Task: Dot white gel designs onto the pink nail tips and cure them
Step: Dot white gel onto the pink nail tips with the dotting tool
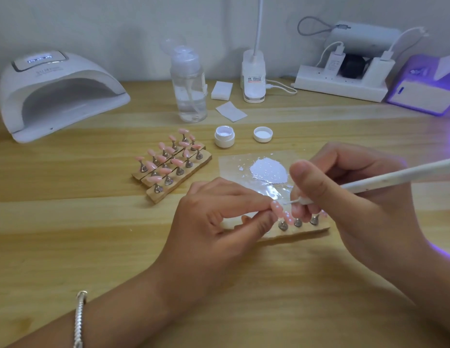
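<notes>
Cure lamp (60, 94) far left on table (93, 234). Spare tip strips (171, 162) mid-table. Left hand (219, 217) pinches a pink nail tip (278, 208) on the near wooden strip (301, 231). White gel (268, 169) on a clear sheet just behind. Right hand (344, 194) grips dotting pen (394, 175), its point at that tip.

A white domed curing lamp (60, 96) was located at the rear left of the light wooden table (68, 222). Three wooden strips (158, 195) of pink nail tips (177, 162) were grouped at the centre, and a clear square film (231, 164) carrying a white gel puddle (268, 170) was placed to their right. A fourth wooden strip (306, 229) was positioned in front of the film, under the left hand (219, 217) and the slender white dotting pen (394, 177) held in the right hand (357, 197).
</notes>
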The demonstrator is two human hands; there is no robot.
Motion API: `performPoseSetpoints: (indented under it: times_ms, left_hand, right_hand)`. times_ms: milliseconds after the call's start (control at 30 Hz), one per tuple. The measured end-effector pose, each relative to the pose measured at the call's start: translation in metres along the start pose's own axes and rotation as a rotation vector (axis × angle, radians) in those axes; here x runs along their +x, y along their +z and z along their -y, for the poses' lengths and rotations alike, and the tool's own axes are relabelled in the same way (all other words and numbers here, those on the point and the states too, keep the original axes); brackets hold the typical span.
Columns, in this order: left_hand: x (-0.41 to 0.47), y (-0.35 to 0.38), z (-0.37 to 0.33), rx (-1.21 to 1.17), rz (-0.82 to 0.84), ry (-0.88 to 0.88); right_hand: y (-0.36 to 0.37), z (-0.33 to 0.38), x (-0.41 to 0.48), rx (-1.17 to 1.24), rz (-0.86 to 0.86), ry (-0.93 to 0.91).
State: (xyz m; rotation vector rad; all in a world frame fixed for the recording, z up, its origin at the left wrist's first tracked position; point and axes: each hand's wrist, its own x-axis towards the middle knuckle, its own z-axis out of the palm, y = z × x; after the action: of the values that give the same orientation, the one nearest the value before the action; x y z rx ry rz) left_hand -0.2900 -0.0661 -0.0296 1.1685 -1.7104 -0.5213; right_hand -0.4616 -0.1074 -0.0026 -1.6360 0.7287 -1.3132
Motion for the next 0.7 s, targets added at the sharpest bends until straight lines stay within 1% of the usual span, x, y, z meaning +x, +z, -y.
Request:
performPoseSetpoints:
  times_ms: [267,700]
  left_hand:
    - [0.0002,0.0002,0.0001,-0.017,0.002,0.01]
    - [0.0004,-0.0007,0.0008,-0.016,0.007,0.034]
  right_hand:
    - [0.0035,0.0005,-0.0033,-0.023,-0.016,0.017]
    - [0.0031,-0.0029,-0.0028,-0.041,0.008,-0.027]
